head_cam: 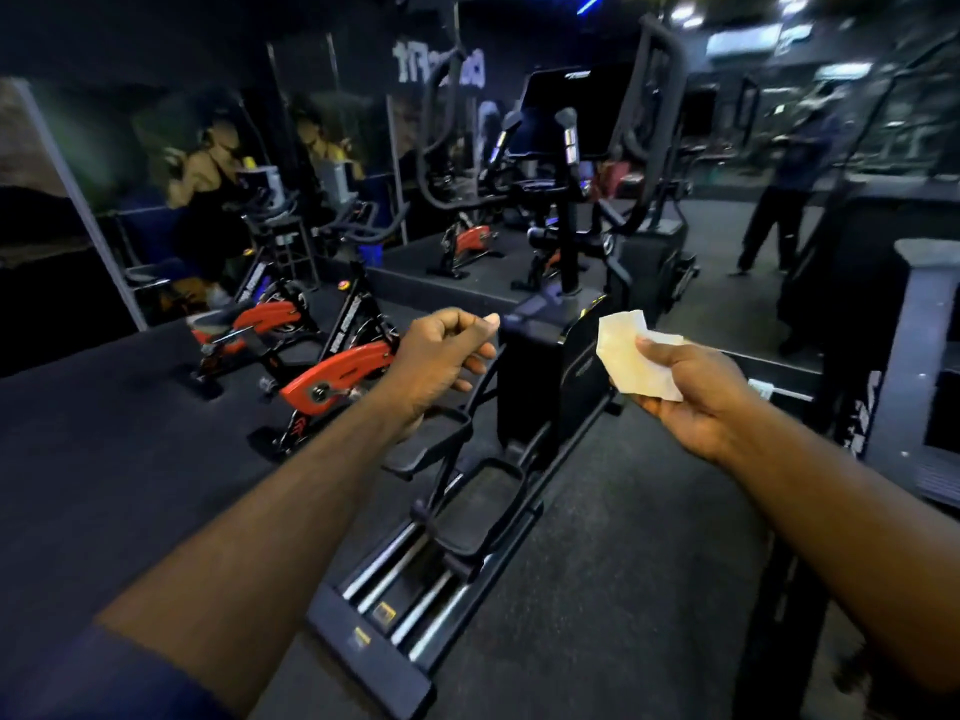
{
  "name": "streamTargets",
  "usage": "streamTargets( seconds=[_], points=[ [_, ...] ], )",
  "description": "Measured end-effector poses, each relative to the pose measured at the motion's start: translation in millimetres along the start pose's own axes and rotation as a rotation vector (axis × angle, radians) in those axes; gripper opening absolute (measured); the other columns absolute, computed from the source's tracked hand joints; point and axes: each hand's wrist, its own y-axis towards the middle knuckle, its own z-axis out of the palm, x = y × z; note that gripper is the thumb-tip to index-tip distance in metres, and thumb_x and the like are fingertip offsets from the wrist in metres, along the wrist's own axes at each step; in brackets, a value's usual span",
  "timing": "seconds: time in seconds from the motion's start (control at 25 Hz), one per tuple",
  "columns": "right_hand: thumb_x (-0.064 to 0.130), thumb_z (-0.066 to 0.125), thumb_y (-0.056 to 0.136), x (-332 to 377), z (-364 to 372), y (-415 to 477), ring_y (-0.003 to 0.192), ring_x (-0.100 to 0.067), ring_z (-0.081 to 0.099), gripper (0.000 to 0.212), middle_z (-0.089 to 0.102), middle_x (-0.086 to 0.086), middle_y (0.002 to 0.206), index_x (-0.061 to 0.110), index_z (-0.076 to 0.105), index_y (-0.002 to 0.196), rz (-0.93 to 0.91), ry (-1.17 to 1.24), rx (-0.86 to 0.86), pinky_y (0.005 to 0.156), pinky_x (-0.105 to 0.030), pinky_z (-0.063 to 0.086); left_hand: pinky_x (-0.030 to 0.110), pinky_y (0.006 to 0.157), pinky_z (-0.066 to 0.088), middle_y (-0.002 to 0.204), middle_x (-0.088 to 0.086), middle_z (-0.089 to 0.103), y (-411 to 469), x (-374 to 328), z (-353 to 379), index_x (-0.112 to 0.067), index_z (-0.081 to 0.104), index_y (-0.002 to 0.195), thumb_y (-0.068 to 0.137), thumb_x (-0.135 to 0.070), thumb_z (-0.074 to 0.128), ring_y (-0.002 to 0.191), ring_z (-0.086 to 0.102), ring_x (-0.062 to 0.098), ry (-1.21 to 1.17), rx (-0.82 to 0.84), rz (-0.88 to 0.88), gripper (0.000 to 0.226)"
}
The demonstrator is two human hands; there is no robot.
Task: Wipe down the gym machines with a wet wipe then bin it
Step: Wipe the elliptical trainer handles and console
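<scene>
A black elliptical machine (550,356) stands straight ahead, its rails and pedals running toward me and its console and handles higher up. My right hand (691,392) pinches a folded white wet wipe (631,356) between thumb and fingers, held in the air just right of the machine's body. My left hand (441,356) hovers left of the machine with its fingers curled in and nothing in it. Neither hand touches the machine.
Two red-and-black spin bikes (332,376) stand on a raised dark platform at left. More bikes (467,241) sit on a further platform. A grey frame (904,356) rises at the right edge. A person (779,200) stands far right by the mirrored wall. Dark rubber floor surrounds the elliptical.
</scene>
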Motion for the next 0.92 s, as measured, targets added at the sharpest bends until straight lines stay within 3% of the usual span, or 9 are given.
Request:
streamTargets(
  seconds=[0.12,0.32,0.44,0.68,0.76,0.92],
  points=[
    [0.007,0.062,0.101,21,24,73,0.108,-0.030,0.073,0.013,0.075,-0.013,0.116,0.010,0.065,0.114,-0.056,-0.010,-0.073,0.098,-0.049,0.057,0.032,0.062,0.051,0.088,0.007,0.075,114,5,4,0.002,0.069,0.107,0.099,-0.039,0.070,0.077,0.064,0.019,-0.016,0.063,0.048,0.042],
    [0.008,0.065,0.100,60,25,192,0.102,-0.027,0.076,0.029,0.078,-0.010,0.113,0.009,0.066,0.128,-0.141,-0.058,-0.152,0.091,-0.046,0.061,0.035,0.065,0.051,0.092,0.012,0.076,269,-2,43,-0.001,0.070,0.104,0.099,-0.038,0.070,0.078,0.063,0.021,0.005,0.187,0.112,0.038],
    [0.010,0.068,0.098,90,23,269,0.099,-0.025,0.077,0.033,0.079,-0.007,0.110,0.010,0.066,0.131,-0.214,-0.072,-0.154,0.089,-0.044,0.062,0.030,0.063,0.052,0.093,0.010,0.076,349,-3,64,-0.001,0.070,0.110,0.100,-0.037,0.070,0.081,0.063,0.020,0.013,0.196,0.167,0.038],
    [0.006,0.067,0.098,159,29,431,0.098,-0.023,0.076,0.036,0.076,-0.008,0.116,0.007,0.063,0.134,-0.280,-0.075,-0.093,0.074,-0.037,0.063,0.029,0.065,0.052,0.099,0.011,0.078,507,-11,105,-0.013,0.071,0.101,0.099,-0.040,0.070,0.082,0.065,0.016,0.055,0.160,0.235,0.027],
    [0.006,0.067,0.098,180,38,480,0.095,-0.022,0.076,0.033,0.076,-0.008,0.113,0.007,0.063,0.131,-0.292,-0.078,-0.077,0.064,-0.033,0.062,0.029,0.065,0.052,0.095,0.008,0.078,558,-11,116,-0.016,0.071,0.099,0.098,-0.041,0.070,0.080,0.065,0.015,0.043,0.145,0.244,0.025],
    [0.004,0.067,0.098,209,54,561,0.094,-0.021,0.075,0.025,0.076,-0.007,0.108,0.010,0.066,0.123,-0.317,-0.110,-0.081,0.064,-0.031,0.060,0.028,0.063,0.051,0.087,0.001,0.076,651,-7,138,-0.013,0.070,0.100,0.099,-0.039,0.070,0.073,0.064,0.008,0.033,0.151,0.251,0.026]
  ],
)
